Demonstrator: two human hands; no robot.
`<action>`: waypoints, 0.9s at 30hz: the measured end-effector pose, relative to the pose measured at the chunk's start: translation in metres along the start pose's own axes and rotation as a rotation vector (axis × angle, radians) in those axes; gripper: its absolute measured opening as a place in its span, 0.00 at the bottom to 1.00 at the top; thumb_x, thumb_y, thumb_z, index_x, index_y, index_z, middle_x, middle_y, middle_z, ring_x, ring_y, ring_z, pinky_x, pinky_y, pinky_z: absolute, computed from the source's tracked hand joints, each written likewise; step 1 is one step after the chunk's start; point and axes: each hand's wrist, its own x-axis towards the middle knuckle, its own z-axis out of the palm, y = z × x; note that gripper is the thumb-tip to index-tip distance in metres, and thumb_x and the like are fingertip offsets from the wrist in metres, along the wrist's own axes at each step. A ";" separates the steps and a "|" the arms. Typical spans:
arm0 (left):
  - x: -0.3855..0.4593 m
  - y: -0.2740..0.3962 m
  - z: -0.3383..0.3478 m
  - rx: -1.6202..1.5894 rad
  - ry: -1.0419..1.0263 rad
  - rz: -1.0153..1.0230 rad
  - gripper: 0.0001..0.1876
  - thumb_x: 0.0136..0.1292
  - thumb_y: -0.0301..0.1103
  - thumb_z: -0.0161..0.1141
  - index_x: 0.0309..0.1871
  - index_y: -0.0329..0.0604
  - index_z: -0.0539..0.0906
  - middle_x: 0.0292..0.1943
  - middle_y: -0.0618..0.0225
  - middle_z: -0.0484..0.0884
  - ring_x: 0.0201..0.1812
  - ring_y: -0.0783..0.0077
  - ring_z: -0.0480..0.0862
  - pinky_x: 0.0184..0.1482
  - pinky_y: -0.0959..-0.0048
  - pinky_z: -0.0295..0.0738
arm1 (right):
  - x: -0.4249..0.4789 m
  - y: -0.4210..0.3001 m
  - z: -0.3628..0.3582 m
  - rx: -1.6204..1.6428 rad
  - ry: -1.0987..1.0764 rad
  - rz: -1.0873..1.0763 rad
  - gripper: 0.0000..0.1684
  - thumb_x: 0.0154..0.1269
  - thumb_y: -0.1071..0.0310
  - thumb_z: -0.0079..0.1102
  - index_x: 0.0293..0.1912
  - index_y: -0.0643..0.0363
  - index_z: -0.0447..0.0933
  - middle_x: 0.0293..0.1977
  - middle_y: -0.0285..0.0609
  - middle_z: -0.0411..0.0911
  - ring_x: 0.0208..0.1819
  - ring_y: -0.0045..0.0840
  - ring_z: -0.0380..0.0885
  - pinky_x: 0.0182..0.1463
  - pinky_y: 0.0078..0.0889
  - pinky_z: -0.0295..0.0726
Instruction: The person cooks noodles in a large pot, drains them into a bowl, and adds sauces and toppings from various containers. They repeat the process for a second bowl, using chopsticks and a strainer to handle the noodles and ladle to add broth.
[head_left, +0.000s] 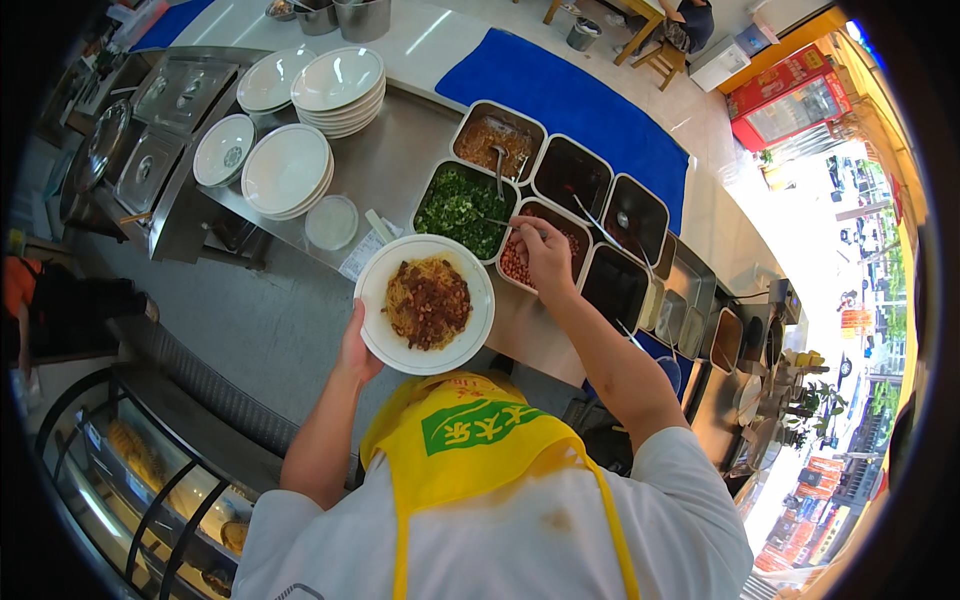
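Observation:
My left hand (361, 346) grips the rim of a white plate (480, 322) at its lower left. Noodles topped with dark brown sauce and chunks (429, 304) sit in its middle. Above the peanuts, my right hand (541, 251) pinches the handle of a metal spoon (496, 222). The spoon's far end reaches into a steel pan of chopped green onions (459, 206), where its bowl is hard to make out. Directly under my right hand is a steel pan of peanuts (517, 264), partly covered by my fingers.
Stacked white plates (337, 82) and bowls (225, 154) stand left on the steel counter (367, 169). A pan of brown sauce (487, 139) with a ladle and several dark-filled pans (571, 176) adjoin the onions. A blue mat (562, 97) lies behind. A person (694, 26) sits far off.

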 end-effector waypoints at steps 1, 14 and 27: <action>0.000 -0.001 0.000 -0.005 0.003 0.004 0.35 0.80 0.59 0.34 0.79 0.42 0.58 0.76 0.56 0.65 0.74 0.55 0.67 0.75 0.55 0.63 | -0.012 -0.009 0.002 -0.007 0.015 -0.024 0.14 0.78 0.67 0.51 0.52 0.63 0.82 0.33 0.32 0.79 0.28 0.10 0.70 0.30 0.17 0.69; 0.008 0.001 -0.009 -0.044 -0.060 -0.051 0.36 0.79 0.60 0.36 0.78 0.43 0.59 0.74 0.55 0.67 0.73 0.54 0.69 0.73 0.55 0.66 | -0.074 0.005 0.009 -0.823 -0.065 -0.939 0.18 0.60 0.78 0.62 0.51 0.61 0.82 0.39 0.46 0.78 0.40 0.41 0.78 0.43 0.40 0.78; -0.032 0.032 -0.014 0.300 -0.179 -0.157 0.41 0.75 0.63 0.45 0.78 0.38 0.59 0.73 0.51 0.68 0.72 0.49 0.69 0.75 0.50 0.63 | -0.139 0.072 -0.039 -0.590 0.527 -0.650 0.14 0.62 0.74 0.64 0.48 0.60 0.79 0.40 0.51 0.75 0.45 0.47 0.75 0.50 0.46 0.76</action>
